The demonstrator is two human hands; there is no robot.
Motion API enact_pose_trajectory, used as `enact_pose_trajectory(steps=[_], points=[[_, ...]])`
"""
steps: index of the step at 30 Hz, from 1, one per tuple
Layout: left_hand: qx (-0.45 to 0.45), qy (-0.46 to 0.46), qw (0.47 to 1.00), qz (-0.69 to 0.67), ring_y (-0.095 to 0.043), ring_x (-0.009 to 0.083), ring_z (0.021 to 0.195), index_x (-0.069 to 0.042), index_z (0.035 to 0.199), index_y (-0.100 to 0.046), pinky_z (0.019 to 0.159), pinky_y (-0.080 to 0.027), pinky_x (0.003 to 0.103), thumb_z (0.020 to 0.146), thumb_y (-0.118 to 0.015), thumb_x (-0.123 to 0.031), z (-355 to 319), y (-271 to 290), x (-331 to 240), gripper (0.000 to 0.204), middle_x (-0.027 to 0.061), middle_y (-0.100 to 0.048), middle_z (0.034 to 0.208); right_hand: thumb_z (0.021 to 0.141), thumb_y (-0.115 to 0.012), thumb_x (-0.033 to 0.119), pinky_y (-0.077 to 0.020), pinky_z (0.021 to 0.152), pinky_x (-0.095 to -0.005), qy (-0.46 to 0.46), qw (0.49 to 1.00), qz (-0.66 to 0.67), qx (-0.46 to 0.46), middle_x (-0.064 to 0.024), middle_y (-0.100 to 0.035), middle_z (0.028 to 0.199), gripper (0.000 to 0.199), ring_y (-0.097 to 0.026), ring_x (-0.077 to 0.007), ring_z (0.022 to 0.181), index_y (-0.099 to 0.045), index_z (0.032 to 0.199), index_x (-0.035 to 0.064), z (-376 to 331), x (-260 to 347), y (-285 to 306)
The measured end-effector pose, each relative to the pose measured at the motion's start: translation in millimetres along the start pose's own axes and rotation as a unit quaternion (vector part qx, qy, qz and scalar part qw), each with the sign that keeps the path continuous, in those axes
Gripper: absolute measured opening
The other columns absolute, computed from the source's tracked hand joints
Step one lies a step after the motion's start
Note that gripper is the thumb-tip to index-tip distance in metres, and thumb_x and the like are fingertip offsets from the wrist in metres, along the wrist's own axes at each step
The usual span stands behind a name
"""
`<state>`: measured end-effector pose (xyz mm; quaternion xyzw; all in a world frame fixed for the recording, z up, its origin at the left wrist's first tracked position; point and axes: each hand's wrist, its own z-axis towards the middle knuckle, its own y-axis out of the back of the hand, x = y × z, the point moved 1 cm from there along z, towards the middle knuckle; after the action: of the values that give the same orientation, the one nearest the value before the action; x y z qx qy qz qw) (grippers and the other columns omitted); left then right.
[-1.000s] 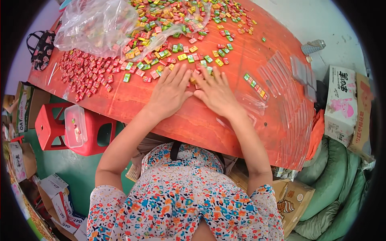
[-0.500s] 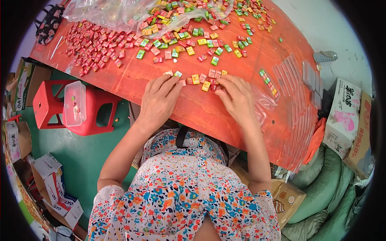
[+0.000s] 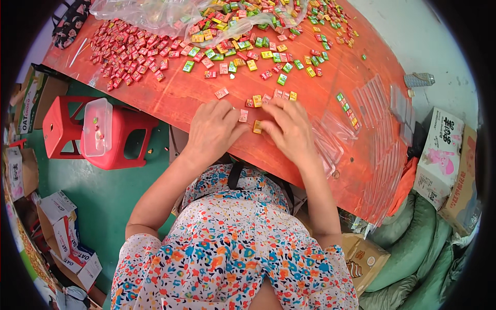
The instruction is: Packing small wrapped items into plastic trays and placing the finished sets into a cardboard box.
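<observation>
My left hand (image 3: 213, 128) is over the near part of the red table, its fingers bent down and close together. Whatever they hold is hidden. A small pink box (image 3: 243, 115) is right beside its fingertips. My right hand (image 3: 292, 129) faces it, with a small yellow box (image 3: 257, 126) at its thumb tip. Just beyond the right fingers are another yellow box (image 3: 257, 101) and several pink and red ones, partly covered by the hand. A lone pink box (image 3: 221, 93) lies beyond my left hand.
Red boxes (image 3: 129, 51) are heaped at the far left, mixed-colour boxes (image 3: 248, 46) beside a clear plastic bag (image 3: 155, 15). On the right lie a filled strip of boxes (image 3: 346, 110) and clear plastic trays (image 3: 377, 98). Red stools (image 3: 121, 139) carry a clear container (image 3: 98, 126).
Both hands have come nearer my body and closer together. The small yellow box has shifted nearer and to the left. A green box by my left fingertips is no longer visible.
</observation>
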<state>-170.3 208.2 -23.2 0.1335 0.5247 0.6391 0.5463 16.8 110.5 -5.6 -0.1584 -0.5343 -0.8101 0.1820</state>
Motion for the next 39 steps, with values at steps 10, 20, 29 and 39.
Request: enact_pose_trajectory(steps=[10, 20, 29, 39], points=[[0.034, -0.082, 0.996, -0.008, -0.056, 0.0253, 0.108, -0.007, 0.114, -0.066, 0.091, -0.043, 0.041, 0.082, -0.072, -0.016, 6, -6, 11, 0.034, 0.0053, -0.062, 0.110, 0.081, -0.073, 0.013, -0.0453, 0.092, -0.0414, 0.071, 0.992, -0.103, 0.034, -0.0075, -0.069, 0.110, 0.035, -0.060, -0.0268, 0.106, -0.067, 0.114, 0.0067, 18, -4, 0], [0.023, -0.045, 0.998, -0.044, -0.054, 0.0294, 0.116, -0.008, 0.128, -0.060, 0.096, -0.044, 0.044, 0.083, -0.068, -0.013, 13, 6, 4, 0.047, 0.0097, -0.061, 0.119, 0.079, -0.074, 0.014, -0.0465, 0.084, -0.0410, -0.016, 0.998, -0.045, 0.044, -0.0075, -0.068, 0.105, 0.031, -0.061, -0.0265, 0.100, -0.068, 0.108, 0.0058, -22, -2, 9], [0.069, -0.090, 0.994, -0.003, -0.060, 0.0251, 0.099, -0.009, 0.114, -0.069, 0.087, -0.047, 0.039, 0.082, -0.069, -0.014, 40, -20, 8, 0.033, 0.0052, -0.064, 0.101, 0.078, -0.076, 0.018, -0.0464, 0.084, -0.0413, -0.002, 0.997, -0.067, 0.042, -0.0080, -0.064, 0.109, 0.034, -0.060, -0.0279, 0.100, -0.067, 0.109, 0.0055, -18, 17, 5], [0.012, -0.078, 0.993, -0.088, -0.061, 0.0279, 0.094, -0.007, 0.122, -0.063, 0.083, -0.050, 0.042, 0.074, -0.069, -0.003, 20, -6, 1, 0.048, 0.0095, -0.064, 0.100, 0.078, -0.076, 0.015, -0.0484, 0.088, -0.0435, -0.031, 0.999, -0.024, 0.032, -0.0113, -0.061, 0.110, 0.036, -0.059, -0.0309, 0.102, -0.068, 0.109, 0.0010, -25, 9, -5]])
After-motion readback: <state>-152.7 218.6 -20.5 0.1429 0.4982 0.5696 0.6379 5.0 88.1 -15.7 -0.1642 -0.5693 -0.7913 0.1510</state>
